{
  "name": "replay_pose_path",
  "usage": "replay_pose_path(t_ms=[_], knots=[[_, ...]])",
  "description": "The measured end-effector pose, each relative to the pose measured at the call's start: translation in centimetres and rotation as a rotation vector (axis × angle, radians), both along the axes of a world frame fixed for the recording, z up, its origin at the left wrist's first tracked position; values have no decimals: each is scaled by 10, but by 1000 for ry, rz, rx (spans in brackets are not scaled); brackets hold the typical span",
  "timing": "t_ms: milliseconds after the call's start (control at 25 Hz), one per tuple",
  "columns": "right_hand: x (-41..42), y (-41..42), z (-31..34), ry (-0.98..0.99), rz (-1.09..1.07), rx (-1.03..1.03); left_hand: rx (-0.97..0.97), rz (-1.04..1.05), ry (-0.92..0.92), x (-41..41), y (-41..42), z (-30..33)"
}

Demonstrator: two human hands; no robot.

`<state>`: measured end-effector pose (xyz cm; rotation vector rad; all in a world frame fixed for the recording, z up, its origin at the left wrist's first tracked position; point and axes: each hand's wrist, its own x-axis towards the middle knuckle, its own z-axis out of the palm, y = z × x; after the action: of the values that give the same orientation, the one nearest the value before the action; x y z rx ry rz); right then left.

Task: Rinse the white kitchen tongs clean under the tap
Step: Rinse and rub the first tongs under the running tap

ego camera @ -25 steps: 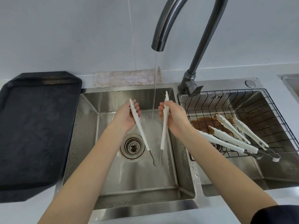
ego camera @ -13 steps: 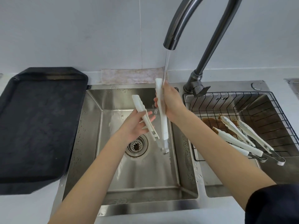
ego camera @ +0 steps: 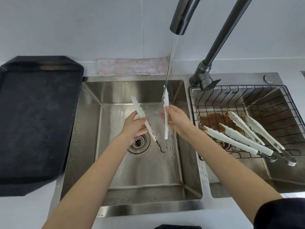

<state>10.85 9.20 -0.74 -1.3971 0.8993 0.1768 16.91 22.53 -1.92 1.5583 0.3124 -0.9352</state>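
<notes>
White kitchen tongs (ego camera: 166, 119) held spread above the drain (ego camera: 138, 143), left hand (ego camera: 135, 126) and right hand (ego camera: 176, 119) each gripping one arm; recommend passing both arms through the tap stream (ego camera: 169, 63)

left hand (ego camera: 134, 128) curled gripping, right hand (ego camera: 177, 120) clasped, forearms extended

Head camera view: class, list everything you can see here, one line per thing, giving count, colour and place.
Tongs being rinsed: one, white, spread over left basin.
Dirty tongs: two, white with brown tips, in wire rack.
Wire rack: one, black, in right basin.
Tap: one, dark metal, running.
Sink: one double steel.
Tray: one, black, left.
Cloth: one, pinkish, behind sink.
Left hand: holds one tong arm.
Right hand: holds the other.
</notes>
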Motion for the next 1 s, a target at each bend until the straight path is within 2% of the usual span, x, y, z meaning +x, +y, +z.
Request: replay_pose_path(t_ms=[160,400,560,760,1000], knots=[[-3,4,-32,75,20,-19,115,1,16,1,-3,-21],[8,10,-90,292,61,-22,182,42,92,-1,-6,-54],[10,15,-103,367,-22,99,263,39,156,0,-7,-73],[11,14,-111,392,-66,161,237,-59,208,-1,-13,-90],[4,11,-117,395,-60,262,162,-53,317,-5,-12,-95]])
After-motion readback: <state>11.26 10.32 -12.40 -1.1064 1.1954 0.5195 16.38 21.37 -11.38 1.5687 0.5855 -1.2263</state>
